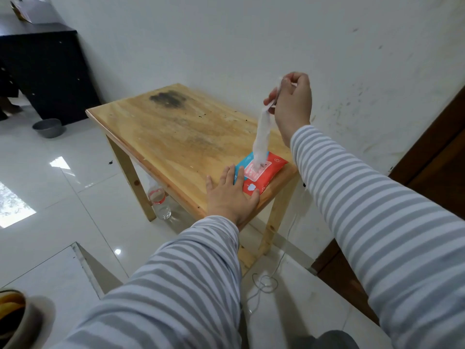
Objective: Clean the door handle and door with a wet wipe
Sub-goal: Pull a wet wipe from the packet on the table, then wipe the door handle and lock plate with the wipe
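While right hand (289, 96) pinches the wet wipe (263, 137) at 12 o'clock, flat left hand (231, 195) pinning pack (264, 176): a second sheet may trail.

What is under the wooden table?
Under the wooden table, a clear plastic bottle with a red label stands on the floor tiles, and a thin white cable lies near the legs. The tabletop covers whatever lies farther back.

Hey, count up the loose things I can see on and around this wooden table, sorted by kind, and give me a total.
Wet wipe packs: 1, the red and blue pack on the table, left hand pressing it.
Wipes: 1, the white wipe pinched in the right hand.
Bottles: 1, the clear bottle under the table.
Bowls: 1, the grey bowl on the floor.
Total: 4
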The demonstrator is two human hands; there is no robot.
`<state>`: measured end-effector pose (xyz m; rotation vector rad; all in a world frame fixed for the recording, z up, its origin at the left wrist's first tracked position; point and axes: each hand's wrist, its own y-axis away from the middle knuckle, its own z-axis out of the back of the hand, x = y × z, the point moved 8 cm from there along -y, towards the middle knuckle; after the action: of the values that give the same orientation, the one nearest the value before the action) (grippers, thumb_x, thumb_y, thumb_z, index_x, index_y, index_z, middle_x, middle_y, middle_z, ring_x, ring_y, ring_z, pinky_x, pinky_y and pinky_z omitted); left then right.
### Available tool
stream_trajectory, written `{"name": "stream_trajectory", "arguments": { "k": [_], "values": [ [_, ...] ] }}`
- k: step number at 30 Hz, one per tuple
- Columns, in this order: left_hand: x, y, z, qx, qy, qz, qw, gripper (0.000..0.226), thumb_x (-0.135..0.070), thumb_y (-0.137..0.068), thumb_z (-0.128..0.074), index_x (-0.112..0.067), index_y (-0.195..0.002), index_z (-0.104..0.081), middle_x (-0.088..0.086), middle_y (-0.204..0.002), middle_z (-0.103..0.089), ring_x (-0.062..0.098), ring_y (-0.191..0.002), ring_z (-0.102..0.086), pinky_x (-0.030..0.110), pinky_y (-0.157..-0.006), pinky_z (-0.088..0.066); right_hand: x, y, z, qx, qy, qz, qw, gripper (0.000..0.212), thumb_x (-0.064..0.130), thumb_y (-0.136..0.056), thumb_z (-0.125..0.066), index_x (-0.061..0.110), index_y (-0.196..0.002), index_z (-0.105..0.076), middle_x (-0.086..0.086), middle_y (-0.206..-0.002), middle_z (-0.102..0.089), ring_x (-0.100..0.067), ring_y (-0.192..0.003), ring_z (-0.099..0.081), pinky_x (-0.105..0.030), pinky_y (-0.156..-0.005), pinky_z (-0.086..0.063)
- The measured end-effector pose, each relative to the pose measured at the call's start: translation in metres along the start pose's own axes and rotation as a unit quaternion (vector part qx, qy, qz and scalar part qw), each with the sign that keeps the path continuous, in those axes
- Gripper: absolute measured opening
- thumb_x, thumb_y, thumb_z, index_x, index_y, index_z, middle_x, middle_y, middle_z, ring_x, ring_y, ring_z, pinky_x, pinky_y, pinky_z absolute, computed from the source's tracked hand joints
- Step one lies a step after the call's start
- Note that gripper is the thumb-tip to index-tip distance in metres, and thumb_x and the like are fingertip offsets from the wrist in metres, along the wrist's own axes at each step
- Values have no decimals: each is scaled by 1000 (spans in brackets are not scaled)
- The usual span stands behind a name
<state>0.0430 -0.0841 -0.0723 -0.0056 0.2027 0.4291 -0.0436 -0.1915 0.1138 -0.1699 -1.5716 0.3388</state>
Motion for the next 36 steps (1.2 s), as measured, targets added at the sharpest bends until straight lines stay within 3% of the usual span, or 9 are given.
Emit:
{"name": "stream_trajectory", "arguments": {
  "k": [3, 9, 13, 17, 22, 29, 32, 34, 36],
  "values": [
    [0, 2, 0, -6, 1, -1, 1000, 76, -64, -95, -16, -25, -158, -1, -1, -166, 2, 15, -151, 4, 57, -119, 4, 15, -5, 3, -5, 34, 44, 998, 17, 10, -96, -35, 21, -85, -44, 2, -67, -53, -14, -58, -57, -34, -66, -51],
    [0, 1, -1, -10, -1, -1, 1000, 74, -63, -95, -16, -27, -158, -5, -1, -166, 1, 14, -151, 4, 57, -118, 3, -26, 3, -16, 114, 271, 59, 954, 18, 28, -94, -44, 18, -98, -58, -10, -105, -60, -23, -96, -54, -33, -92, -44],
    [-1, 1, -1, -11, 3, -5, 1000, 72, -62, -95, -17, -29, -158, -9, -2, -166, 1, 13, -151, 5, 57, -118, 4, -95, 12, -16, 198, 483, -6, 853, 28, 34, -90, -45, 25, -113, -58, -5, -124, -53, -26, -120, -42, -36, -96, -34],
    [1, 0, 0, -16, 19, 0, 1000, 71, -61, -95, -21, -29, -158, -12, -2, -166, -1, 12, -151, 3, 56, -118, 4, -134, 37, -12, 282, 569, -28, 772, 38, 36, -94, -39, 25, -127, -54, -7, -132, -51, -27, -125, -40, -36, -102, -28],
    [0, -4, 1, -15, 17, 1, 1000, 73, -61, -95, -18, -26, -158, -6, -1, -166, -1, 13, -151, 3, 56, -118, 4, -130, 47, -3, 236, 533, 16, 812, 34, 25, -97, -41, 25, -126, -59, -7, -132, -47, -28, -120, -38, -38, -103, -33],
    [1, -2, 0, -6, 17, 5, 1000, 75, -64, -94, -17, -27, -158, -3, -3, -166, 0, 12, -151, 4, 55, -118, 5, -125, 63, -17, 288, 597, 96, 743, 35, 47, -92, -42, 35, -116, -64, 1, -127, -55, -25, -117, -43, -42, -102, -36],
    [2, -2, -1, -6, 17, 6, 1000, 76, -64, -94, -19, -26, -158, -4, -3, -165, 1, 12, -151, 4, 55, -118, 5, -127, 73, -20, 336, 596, 90, 723, 28, 41, -93, -49, 33, -115, -65, 0, -127, -54, -25, -118, -44, -44, -102, -35],
    [2, 0, 0, -6, 17, 4, 1000, 76, -64, -95, -18, -25, -158, -3, -2, -166, 2, 13, -151, 5, 56, -118, 5, -123, 74, -16, 329, 556, 78, 759, 25, 29, -90, -55, 27, -111, -67, -2, -124, -57, -24, -114, -51, -39, -97, -41],
    [0, 2, 1, -6, 17, -9, 1000, 74, -64, -95, -18, -28, -158, 2, -1, -165, 7, 15, -151, 8, 58, -118, 5, -115, 65, 2, 262, 456, 15, 851, 21, 15, -89, -54, 21, -103, -68, -4, -116, -61, -23, -104, -57, -32, -89, -47]
  ]
}}
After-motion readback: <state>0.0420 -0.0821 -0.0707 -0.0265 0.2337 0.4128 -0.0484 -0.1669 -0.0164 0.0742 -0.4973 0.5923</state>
